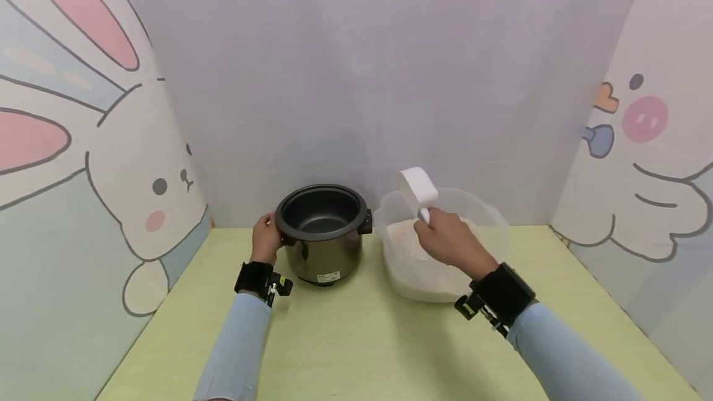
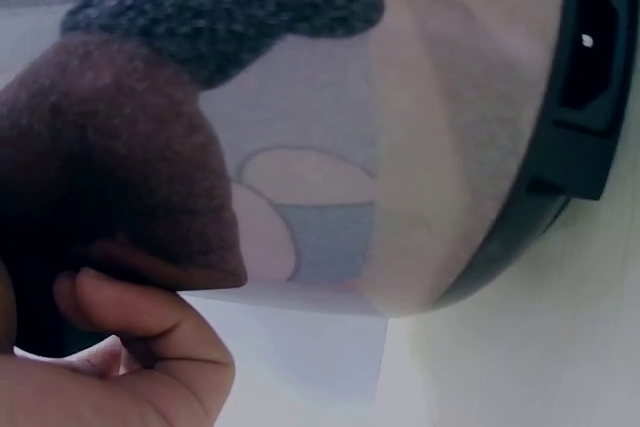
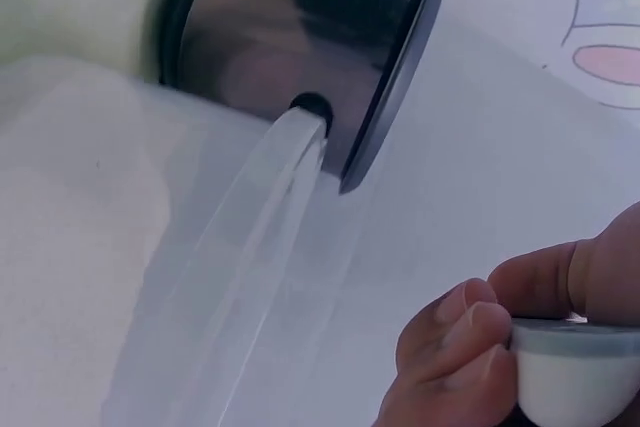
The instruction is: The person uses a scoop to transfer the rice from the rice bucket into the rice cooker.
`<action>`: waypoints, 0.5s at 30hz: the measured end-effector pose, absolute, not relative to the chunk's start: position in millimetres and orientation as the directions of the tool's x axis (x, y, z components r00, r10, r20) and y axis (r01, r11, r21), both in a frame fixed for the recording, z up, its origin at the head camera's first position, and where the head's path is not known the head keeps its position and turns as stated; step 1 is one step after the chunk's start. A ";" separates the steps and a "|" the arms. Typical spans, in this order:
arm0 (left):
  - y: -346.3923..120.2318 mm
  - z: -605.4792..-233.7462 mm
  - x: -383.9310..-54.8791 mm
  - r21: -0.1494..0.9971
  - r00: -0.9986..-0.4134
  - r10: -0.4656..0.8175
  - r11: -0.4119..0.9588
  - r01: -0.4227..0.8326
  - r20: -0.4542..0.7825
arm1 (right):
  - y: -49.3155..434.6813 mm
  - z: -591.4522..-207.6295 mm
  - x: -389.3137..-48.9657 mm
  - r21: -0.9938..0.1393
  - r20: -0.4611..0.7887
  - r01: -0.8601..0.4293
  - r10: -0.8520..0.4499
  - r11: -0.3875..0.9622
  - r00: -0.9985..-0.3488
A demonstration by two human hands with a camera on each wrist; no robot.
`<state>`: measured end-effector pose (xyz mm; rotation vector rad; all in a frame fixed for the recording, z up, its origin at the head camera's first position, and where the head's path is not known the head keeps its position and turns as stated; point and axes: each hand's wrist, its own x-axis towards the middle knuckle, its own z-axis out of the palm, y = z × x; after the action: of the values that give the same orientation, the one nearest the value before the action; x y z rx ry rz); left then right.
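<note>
A dark, shiny rice cooker (image 1: 328, 257) without a lid stands at the back, its black inside showing. My left hand (image 1: 265, 240) grips its left side handle; in the left wrist view the curled fingers (image 2: 165, 332) are close against the glossy shell (image 2: 470, 97). My right hand (image 1: 452, 241) holds a white scoop (image 1: 419, 189) by its handle, raised over a translucent plastic tub (image 1: 497, 228). Pale, rice-like grain (image 1: 403, 240) lies in the tub. In the right wrist view, the fingers (image 3: 470, 342) wrap the scoop's handle (image 3: 575, 382). The inside of the scoop is hidden.
The tub stands just right of the cooker, its rim near the cooker's right handle (image 1: 366, 221). A light green table (image 1: 345, 345) carries both. A plain pale curtain (image 1: 362, 91) hangs close behind, and cartoon-printed panels (image 1: 161, 215) border both sides.
</note>
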<state>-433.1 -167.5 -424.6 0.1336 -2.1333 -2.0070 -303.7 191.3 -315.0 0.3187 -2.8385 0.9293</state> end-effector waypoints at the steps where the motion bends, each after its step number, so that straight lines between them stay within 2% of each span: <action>1: -167.6 -424.3 -433.2 0.995 -0.974 -0.209 0.062 0.072 0.084 | 195.2 -315.3 -307.2 -0.548 0.196 -0.235 -0.150 0.802 -0.969; 7: -168.1 -425.8 -435.9 0.998 -0.976 -0.208 0.005 0.059 0.058 | 218.2 -317.8 -329.7 -0.377 0.171 -0.168 -0.109 0.911 -0.979; 15: -168.0 -427.6 -437.9 0.999 -0.977 -0.208 0.010 0.053 0.053 | 240.3 -324.6 -345.9 -0.185 0.095 -0.135 -0.119 0.973 -0.988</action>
<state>-437.9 -168.0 -427.6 0.1636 -2.0916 -2.0821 -345.9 240.3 -324.6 0.1961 -3.0375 0.2930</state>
